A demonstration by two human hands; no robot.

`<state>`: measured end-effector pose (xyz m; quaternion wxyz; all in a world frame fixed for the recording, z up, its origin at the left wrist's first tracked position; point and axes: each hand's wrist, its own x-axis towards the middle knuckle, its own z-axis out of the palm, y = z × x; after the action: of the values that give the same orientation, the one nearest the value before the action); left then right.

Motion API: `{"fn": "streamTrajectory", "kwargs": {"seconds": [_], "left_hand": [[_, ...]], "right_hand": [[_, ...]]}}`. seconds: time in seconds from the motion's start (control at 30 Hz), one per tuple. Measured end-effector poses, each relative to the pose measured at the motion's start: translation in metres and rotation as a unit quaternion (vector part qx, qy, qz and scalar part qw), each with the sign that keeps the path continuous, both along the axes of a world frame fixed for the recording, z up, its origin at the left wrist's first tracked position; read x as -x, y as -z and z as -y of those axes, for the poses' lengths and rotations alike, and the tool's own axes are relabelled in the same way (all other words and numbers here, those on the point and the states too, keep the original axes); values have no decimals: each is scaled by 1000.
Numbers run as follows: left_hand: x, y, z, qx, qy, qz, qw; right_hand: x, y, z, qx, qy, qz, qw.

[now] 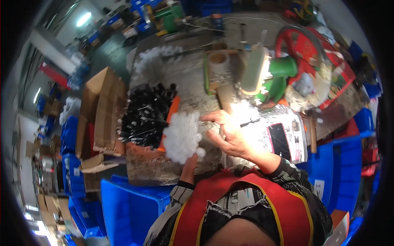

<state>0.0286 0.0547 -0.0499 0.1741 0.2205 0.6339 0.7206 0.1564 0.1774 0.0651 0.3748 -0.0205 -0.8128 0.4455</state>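
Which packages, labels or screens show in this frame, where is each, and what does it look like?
Phone: flat on the bench right of the right hand, dark screen, pink rim.
Cardboard boxes: left of the bench, brown, flaps open.
Blue crates: around the bench, plastic; the right one bears a small white label.
Tape roll: upright behind the hands, pale.
Left hand: holds a white bundle.

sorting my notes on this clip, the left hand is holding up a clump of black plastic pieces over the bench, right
Not quite. In the head view the clump held up by the left hand over the bench is white, not black. The black pieces lie in a separate pile just to its left.
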Motion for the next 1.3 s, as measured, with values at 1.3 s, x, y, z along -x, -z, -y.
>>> {"fn": "streamTrajectory", "kwargs": {"seconds": [1.3], "left_hand": [[-69, -89, -17, 169, 180, -203, 948]], "right_hand": [[-606, 174, -125, 149, 630, 570, 506]]}}
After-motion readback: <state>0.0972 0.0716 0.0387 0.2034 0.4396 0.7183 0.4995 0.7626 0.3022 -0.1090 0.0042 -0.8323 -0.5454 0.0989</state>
